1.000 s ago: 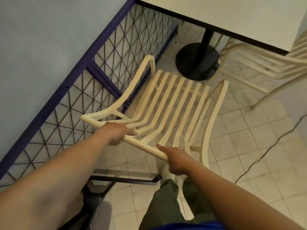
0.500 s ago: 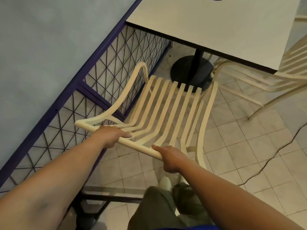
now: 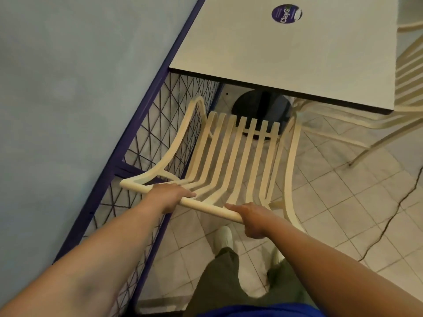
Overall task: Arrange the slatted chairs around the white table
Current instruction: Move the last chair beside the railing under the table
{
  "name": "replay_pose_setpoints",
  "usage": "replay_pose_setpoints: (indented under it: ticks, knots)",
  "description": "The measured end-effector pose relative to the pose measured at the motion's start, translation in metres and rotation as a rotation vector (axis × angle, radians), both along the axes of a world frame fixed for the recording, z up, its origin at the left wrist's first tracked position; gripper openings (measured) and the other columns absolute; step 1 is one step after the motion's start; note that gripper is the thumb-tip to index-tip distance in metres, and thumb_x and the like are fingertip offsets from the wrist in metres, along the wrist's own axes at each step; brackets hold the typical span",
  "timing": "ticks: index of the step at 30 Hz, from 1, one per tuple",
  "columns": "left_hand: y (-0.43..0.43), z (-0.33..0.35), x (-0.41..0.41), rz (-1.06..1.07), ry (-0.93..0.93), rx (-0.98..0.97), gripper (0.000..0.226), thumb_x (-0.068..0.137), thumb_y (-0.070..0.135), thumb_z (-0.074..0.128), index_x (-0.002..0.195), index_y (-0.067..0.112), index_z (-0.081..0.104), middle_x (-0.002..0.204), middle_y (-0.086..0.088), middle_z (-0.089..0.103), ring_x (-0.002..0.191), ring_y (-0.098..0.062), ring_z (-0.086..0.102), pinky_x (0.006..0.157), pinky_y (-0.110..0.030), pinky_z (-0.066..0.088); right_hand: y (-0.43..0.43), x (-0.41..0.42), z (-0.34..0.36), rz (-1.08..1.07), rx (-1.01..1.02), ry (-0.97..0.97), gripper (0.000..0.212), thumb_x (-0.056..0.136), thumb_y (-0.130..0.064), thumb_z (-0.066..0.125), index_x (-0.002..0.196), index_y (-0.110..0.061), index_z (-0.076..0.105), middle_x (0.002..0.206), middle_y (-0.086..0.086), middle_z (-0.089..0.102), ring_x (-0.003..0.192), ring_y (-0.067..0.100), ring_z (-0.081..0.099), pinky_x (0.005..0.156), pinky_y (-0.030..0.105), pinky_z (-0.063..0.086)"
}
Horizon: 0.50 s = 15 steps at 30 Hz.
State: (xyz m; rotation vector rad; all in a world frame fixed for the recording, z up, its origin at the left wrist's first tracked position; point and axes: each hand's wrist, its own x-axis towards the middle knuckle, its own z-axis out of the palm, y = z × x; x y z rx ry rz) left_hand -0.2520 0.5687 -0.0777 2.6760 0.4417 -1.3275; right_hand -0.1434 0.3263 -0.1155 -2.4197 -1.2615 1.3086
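A cream slatted chair stands in front of me, its seat facing the white table. My left hand grips the top rail of the backrest on its left part. My right hand grips the same rail near its right end. The chair's front edge lies just short of the table's near edge, over the table's black round base. A second cream slatted chair stands at the table's right side, partly under the tabletop.
A purple-framed wire mesh fence runs along the chair's left side, close to its armrest, below a pale blue wall. A thin black cable lies across the tiled floor on the right. My feet stand right behind the chair.
The chair has slid forward toward the table, its front now reaching over the black base. Both hands keep the same hold on the top rail. My view has risen to show more tabletop.
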Motion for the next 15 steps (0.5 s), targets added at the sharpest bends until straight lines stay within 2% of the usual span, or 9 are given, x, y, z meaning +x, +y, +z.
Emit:
replay_pose_setpoints:
  ticks: [8, 11, 15]
  knots:
    - [0.025, -0.006, 0.031, -0.026, -0.047, -0.029, 0.081, 0.091, 0.002, 0.054, 0.147, 0.055, 0.032, 0.135, 0.001, 0.053, 0.115, -0.024, 0.055, 0.088, -0.041, 0.050, 0.021, 0.037, 0.003, 0.020, -0.065, -0.029, 0.086, 0.086, -0.007, 0.063, 0.151, -0.046, 0.021, 0.125, 0.002, 0.053, 0.102, 0.019, 0.055, 0.090, 0.036, 0.051]
    - [0.029, -0.007, 0.036, -0.025, -0.054, -0.035, 0.081, 0.090, 0.002, 0.056, 0.148, 0.054, 0.033, 0.137, 0.002, 0.053, 0.114, -0.023, 0.055, 0.083, -0.037, 0.047, 0.024, 0.044, 0.004, 0.036, -0.073, -0.038, 0.086, 0.086, -0.007, 0.062, 0.151, -0.045, 0.021, 0.125, 0.002, 0.053, 0.101, 0.019, 0.055, 0.089, 0.035, 0.050]
    - [0.041, -0.007, 0.027, -0.022, -0.041, -0.062, 0.086, 0.089, 0.002, 0.055, 0.145, 0.063, 0.028, 0.144, 0.005, 0.049, 0.115, -0.022, 0.056, 0.083, -0.036, 0.050, 0.022, 0.049, 0.003, 0.037, -0.111, 0.032, 0.087, 0.084, -0.011, 0.063, 0.152, -0.045, 0.021, 0.130, 0.001, 0.053, 0.108, 0.021, 0.054, 0.094, 0.038, 0.048]
